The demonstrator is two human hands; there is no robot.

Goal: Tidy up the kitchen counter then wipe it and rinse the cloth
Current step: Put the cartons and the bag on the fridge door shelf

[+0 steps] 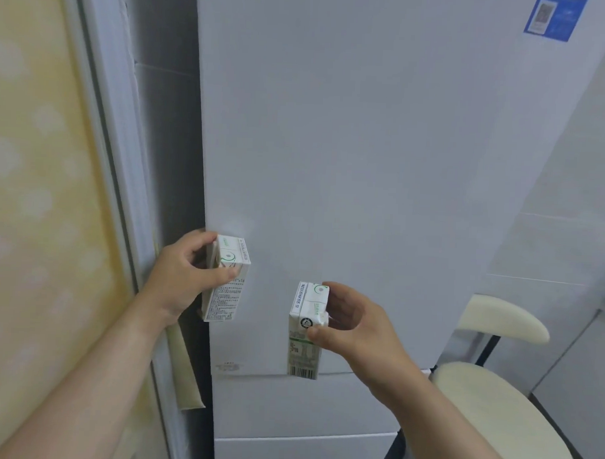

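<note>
I stand close in front of a tall white fridge (pixel 348 145) whose doors are closed. My left hand (pixel 183 273) grips a small white and green drink carton (pixel 228 285) near its top, right at the left edge of the fridge's upper door. My right hand (pixel 352 320) pinches a second white and green carton (pixel 304 336) at its top, thumb in front and fingers behind, holding it upright in front of the lower part of the upper door. The counter and the cloth are out of view.
A cream-cushioned chair (pixel 494 401) with black legs stands to the right of the fridge. A yellow patterned blind (pixel 38 185) and a window frame fill the left. A dark narrow gap (pixel 167 138) runs between frame and fridge. A blue sticker (pixel 555 16) sits at the fridge's top right.
</note>
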